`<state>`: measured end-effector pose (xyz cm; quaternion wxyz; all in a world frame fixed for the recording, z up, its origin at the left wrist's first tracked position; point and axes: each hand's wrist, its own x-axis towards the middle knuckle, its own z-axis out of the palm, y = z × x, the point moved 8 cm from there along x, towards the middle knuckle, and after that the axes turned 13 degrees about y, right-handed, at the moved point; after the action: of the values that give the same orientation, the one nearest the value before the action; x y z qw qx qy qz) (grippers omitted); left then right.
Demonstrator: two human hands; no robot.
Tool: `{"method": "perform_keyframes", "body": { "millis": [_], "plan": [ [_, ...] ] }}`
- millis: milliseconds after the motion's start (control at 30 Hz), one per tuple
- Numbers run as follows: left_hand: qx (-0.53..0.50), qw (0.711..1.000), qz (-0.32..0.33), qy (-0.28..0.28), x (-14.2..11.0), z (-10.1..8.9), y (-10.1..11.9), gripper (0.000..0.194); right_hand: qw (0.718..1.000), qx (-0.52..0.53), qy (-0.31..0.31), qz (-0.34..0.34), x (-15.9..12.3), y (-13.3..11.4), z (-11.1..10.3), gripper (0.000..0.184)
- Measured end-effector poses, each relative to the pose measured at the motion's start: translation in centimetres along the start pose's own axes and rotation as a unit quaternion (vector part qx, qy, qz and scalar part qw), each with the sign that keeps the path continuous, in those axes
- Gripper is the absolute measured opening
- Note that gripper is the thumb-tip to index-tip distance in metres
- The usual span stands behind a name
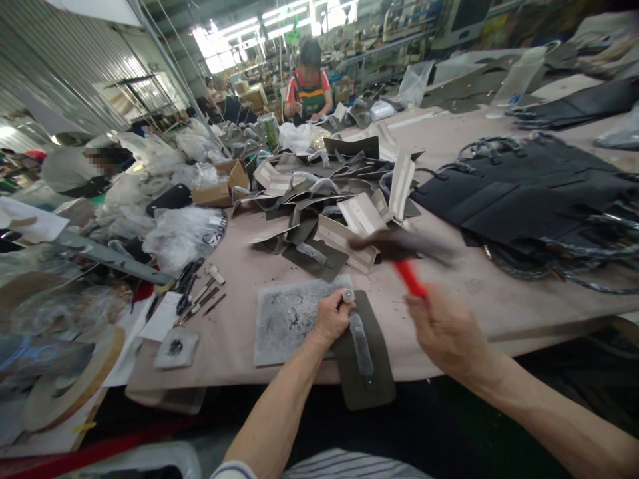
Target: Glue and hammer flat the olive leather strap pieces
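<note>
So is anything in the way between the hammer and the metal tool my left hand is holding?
Nothing visible does: only open air shows between the hammer and the metal tool, though the left hand grips close around it.

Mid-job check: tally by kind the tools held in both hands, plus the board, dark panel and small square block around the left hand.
Red-handled hammer: 1
Metal rod: 1
Grey board: 1
Dark panel: 1
Small block: 1
Total: 5
</note>
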<state>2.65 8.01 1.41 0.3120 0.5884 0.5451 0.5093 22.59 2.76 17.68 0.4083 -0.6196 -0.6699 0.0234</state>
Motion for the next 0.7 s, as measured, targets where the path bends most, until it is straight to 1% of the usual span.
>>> {"method": "perform_keyframes", "body": {
  "millis": [33, 67, 100, 133, 200, 267, 333, 367, 400, 433, 467, 500, 533, 567, 600, 633, 667, 700],
  "plan": [
    [0.001, 1.0, -0.002, -0.003, 0.0, 0.0, -0.1, 0.013, 0.995, -0.03, -0.095, -0.01, -1.3, 0.9, 2.2, 0.042],
    [0.003, 1.0, -0.003, -0.006, 0.0, 0.1, -0.1, 0.012, 0.982, -0.063, -0.179, -0.014, -2.6, 2.1, 4.0, 0.041],
    [0.004, 1.0, -0.003, -0.007, -0.1, 0.1, -0.1, 0.012, 0.966, -0.093, -0.241, -0.007, -3.7, 3.4, 5.1, 0.038],
    [0.004, 1.0, -0.001, -0.008, -0.1, 0.1, 0.0, 0.011, 0.954, -0.116, -0.275, 0.003, -4.4, 4.7, 5.7, 0.034],
    [0.0, 1.0, 0.0, -0.009, -0.1, 0.0, 0.2, 0.01, 0.945, -0.133, -0.298, 0.024, -4.9, 6.8, 6.2, 0.032],
    [-0.006, 1.0, -0.003, -0.008, 0.0, 0.0, 0.3, 0.009, 0.942, -0.123, -0.307, 0.062, -5.3, 8.7, 6.6, 0.034],
    [-0.011, 1.0, -0.008, -0.008, 0.0, 0.0, 0.2, 0.009, 0.936, -0.109, -0.319, 0.104, -6.0, 10.7, 7.6, 0.036],
    [-0.014, 1.0, -0.01, -0.008, 0.0, 0.0, 0.2, 0.01, 0.933, -0.12, -0.32, 0.116, -6.4, 11.6, 8.1, 0.038],
    [-0.016, 1.0, -0.012, -0.007, 0.0, 0.0, 0.1, 0.01, 0.933, -0.144, -0.311, 0.113, -6.7, 12.2, 8.5, 0.038],
    [-0.019, 1.0, -0.014, -0.006, 0.0, 0.0, 0.0, 0.01, 0.937, -0.175, -0.288, 0.092, -6.7, 12.3, 8.7, 0.036],
    [-0.022, 1.0, -0.017, -0.004, -0.1, 0.0, -0.1, 0.009, 0.945, -0.203, -0.251, 0.058, -6.5, 11.9, 8.7, 0.035],
    [-0.025, 0.999, -0.02, -0.002, -0.1, 0.0, -0.2, 0.008, 0.956, -0.21, -0.204, 0.016, -6.3, 10.8, 8.6, 0.033],
    [-0.029, 0.999, -0.023, 0.0, -0.1, -0.1, -0.2, 0.007, 0.969, -0.187, -0.161, -0.028, -6.2, 9.1, 8.5, 0.034],
    [-0.033, 0.999, -0.026, 0.003, -0.1, -0.1, -0.3, 0.006, 0.979, -0.136, -0.136, -0.061, -6.4, 7.1, 8.6, 0.036],
    [-0.038, 0.999, -0.029, 0.005, -0.1, -0.1, -0.4, 0.005, 0.985, -0.069, -0.137, -0.077, -6.9, 5.2, 9.0, 0.038],
    [-0.045, 0.998, -0.033, 0.005, -0.1, 0.0, -0.4, 0.004, 0.985, -0.001, -0.156, -0.075, -7.5, 3.3, 9.7, 0.039],
    [-0.053, 0.998, -0.04, 0.009, -0.1, 0.0, -0.5, 0.003, 0.979, 0.049, -0.185, -0.064, -8.4, 1.7, 10.6, 0.04],
    [-0.064, 0.996, -0.053, 0.02, 0.0, -0.1, -0.7, 0.004, 0.973, 0.071, -0.214, -0.045, -9.3, 0.3, 11.7, 0.041]
  ]
}}
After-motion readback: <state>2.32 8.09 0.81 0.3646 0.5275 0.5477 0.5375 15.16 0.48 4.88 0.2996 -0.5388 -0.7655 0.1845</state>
